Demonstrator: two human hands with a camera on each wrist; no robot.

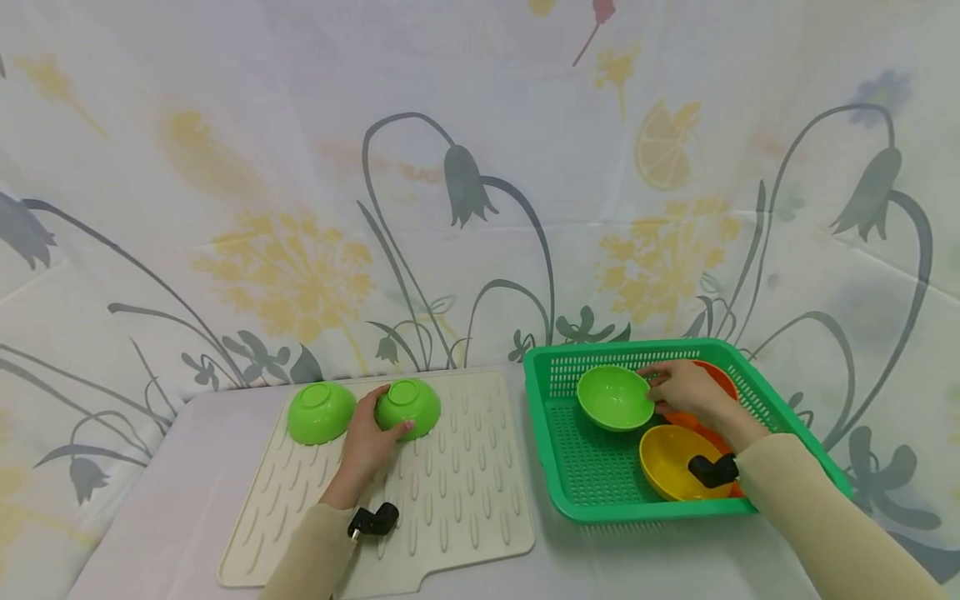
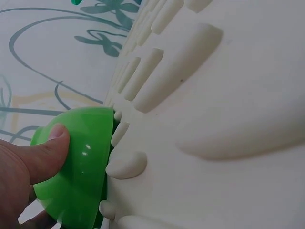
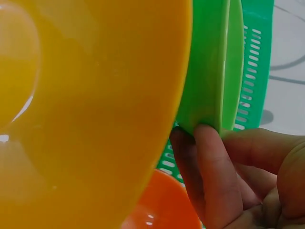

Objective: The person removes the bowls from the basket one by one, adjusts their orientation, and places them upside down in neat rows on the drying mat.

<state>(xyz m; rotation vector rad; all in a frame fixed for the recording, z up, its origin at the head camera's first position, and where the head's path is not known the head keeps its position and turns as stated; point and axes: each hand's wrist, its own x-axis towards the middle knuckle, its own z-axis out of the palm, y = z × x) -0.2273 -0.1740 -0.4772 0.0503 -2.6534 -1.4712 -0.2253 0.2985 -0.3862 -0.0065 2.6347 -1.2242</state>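
On the cream drying mat (image 1: 450, 517) two light green bowls stand upside down. My left hand (image 1: 369, 450) grips the right one of them, a green bowl (image 1: 411, 407), with the thumb along its side; in the left wrist view its rim is down at the mat's ridges. The other upturned bowl (image 1: 318, 414) is just left of that hand. Over in the green basket (image 1: 551, 467), my right hand (image 1: 686, 387) pinches the rim of a third green bowl (image 1: 615, 400), which faces up. In the right wrist view the fingers (image 3: 214, 167) hold that rim from both sides.
A yellow bowl (image 1: 675, 462) lies tilted in the basket below the right hand. Orange bowls (image 1: 716, 379) are behind and under that hand, partly hidden. A patterned cloth (image 1: 480, 208) hangs behind the mat and basket.
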